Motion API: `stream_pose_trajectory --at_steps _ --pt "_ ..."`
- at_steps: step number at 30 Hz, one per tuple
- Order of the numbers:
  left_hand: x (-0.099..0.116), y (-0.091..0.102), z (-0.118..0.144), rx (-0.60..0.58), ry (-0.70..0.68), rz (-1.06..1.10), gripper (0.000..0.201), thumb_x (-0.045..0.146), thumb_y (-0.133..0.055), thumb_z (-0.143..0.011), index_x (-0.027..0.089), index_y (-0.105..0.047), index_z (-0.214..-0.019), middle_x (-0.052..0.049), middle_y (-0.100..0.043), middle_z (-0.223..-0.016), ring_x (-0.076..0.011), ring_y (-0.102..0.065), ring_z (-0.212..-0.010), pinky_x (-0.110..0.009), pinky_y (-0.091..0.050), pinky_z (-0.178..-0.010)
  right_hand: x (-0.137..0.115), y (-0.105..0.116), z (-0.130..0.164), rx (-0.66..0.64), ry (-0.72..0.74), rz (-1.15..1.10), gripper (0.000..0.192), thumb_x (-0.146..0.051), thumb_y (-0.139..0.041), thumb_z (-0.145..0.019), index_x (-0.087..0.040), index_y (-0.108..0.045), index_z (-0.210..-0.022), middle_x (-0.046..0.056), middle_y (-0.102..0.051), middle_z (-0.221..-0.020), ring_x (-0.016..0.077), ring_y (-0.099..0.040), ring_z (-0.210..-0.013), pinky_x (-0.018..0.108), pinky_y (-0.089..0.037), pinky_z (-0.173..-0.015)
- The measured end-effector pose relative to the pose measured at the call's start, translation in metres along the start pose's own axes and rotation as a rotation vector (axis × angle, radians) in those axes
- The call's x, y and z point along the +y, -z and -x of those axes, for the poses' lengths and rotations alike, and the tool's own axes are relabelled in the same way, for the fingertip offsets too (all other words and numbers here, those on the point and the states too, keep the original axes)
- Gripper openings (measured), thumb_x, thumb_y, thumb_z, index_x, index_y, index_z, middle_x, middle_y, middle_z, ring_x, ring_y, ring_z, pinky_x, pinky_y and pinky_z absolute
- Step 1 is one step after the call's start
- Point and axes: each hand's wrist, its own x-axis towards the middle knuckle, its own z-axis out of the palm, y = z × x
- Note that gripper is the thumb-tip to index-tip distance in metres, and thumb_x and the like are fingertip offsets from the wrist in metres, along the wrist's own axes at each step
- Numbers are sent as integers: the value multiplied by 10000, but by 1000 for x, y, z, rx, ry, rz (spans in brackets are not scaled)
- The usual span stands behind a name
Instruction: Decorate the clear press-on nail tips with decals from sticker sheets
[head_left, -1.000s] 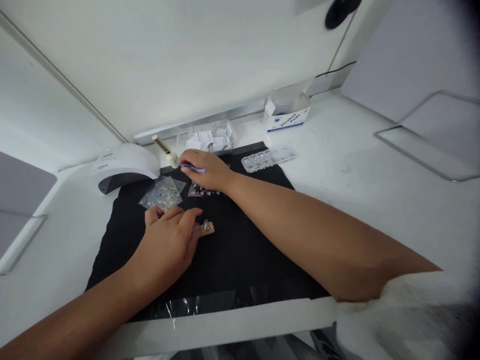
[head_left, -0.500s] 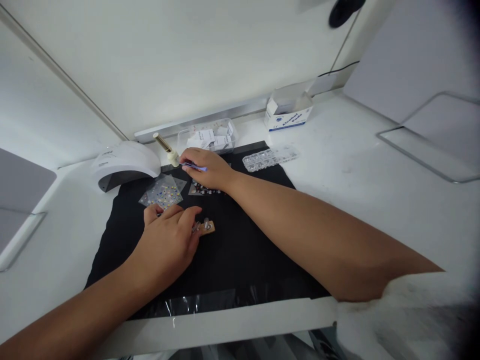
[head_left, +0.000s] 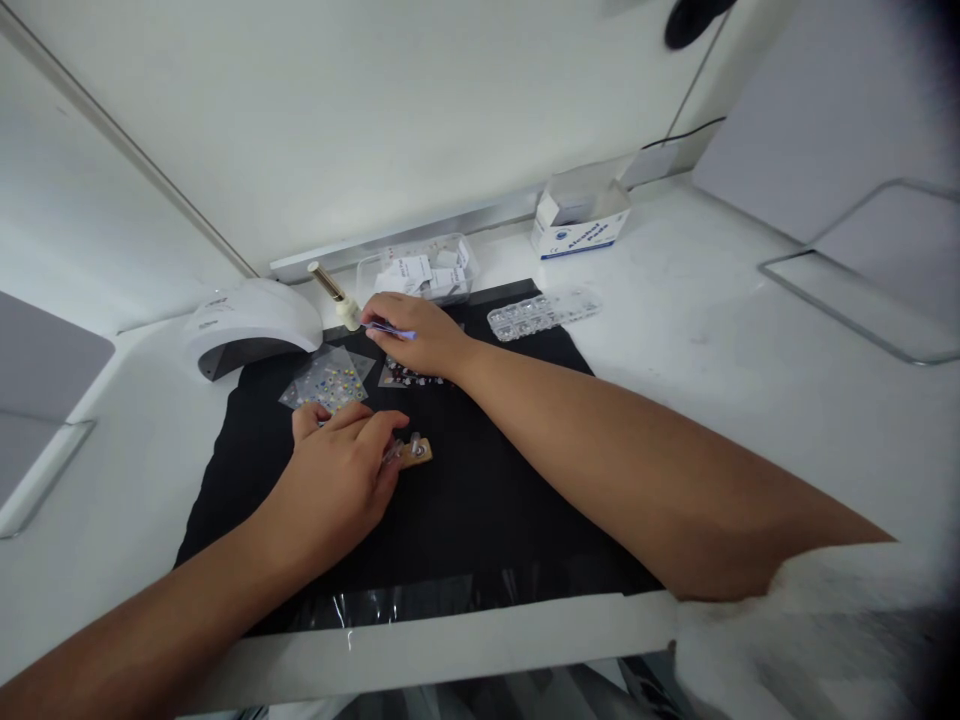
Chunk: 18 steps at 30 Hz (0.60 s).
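While the arms cross the black cloth mat point(head_left: 480, 520), little shifts between the three moments.

Change: both hands hold almost the same places as a second ago; only the view drifts slightly, so the fine work goes on unbroken.

Right hand point(head_left: 420, 335): fingers pinched shut on slim lilac tweezers point(head_left: 391, 331), tips pointing toward the small cream bottle with a gold cap point(head_left: 334, 296) just beyond them.

Left hand point(head_left: 341, 470): fingers curled down on a small tan wooden clip point(head_left: 415, 453), which pokes out just past the fingertips.

Between the hands: a clear sachet of dark gems point(head_left: 405, 376), under the right wrist.

Beyond the left fingers: clear sachets of coloured gems point(head_left: 330, 380); farther off, a white domed nail lamp point(head_left: 247, 322) on the white bench point(head_left: 750, 340).
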Motion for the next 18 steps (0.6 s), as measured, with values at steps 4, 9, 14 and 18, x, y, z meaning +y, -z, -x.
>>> stream_pose_trajectory --at_steps 4,9,14,18 --pt "-5 -1 -3 -3 -40 23 226 168 -498 -905 170 -575 -1118 -62 -732 -918 -264 -651 -908 -460 -310 -823 0 0 0 6 -2 6 135 -212 -471 -889 -151 -570 -957 73 -640 -979 193 -568 -890 320 -427 -820" --pt "-11 2 -5 -32 -124 54 256 133 -495 -884 165 -553 -1132 -75 -727 -984 -259 -653 -897 -462 -298 -838 -1 1 0 3 -9 3 122 -204 -482 -891 -155 -573 -956 78 -647 -988 192 -573 -895 316 -433 -827" --pt "-12 4 -6 -34 -154 78 242 119 -493 -874 188 -543 -1101 -62 -726 -991 -249 -648 -893 -462 -287 -861 -1 1 0 -5 -9 18 122 -191 -457 -909 -162 -560 -967 69 -642 -996 185 -570 -905 316 -434 -838" --pt "-13 5 -7 -45 -176 83 250 123 -487 -874 195 -533 -1109 -47 -716 -961 -241 -644 -881 -467 -279 -864 1 -1 0 1 -10 23 112 -186 -465 -908 -166 -555 -972 60 -637 -994 184 -568 -910 320 -433 -832"
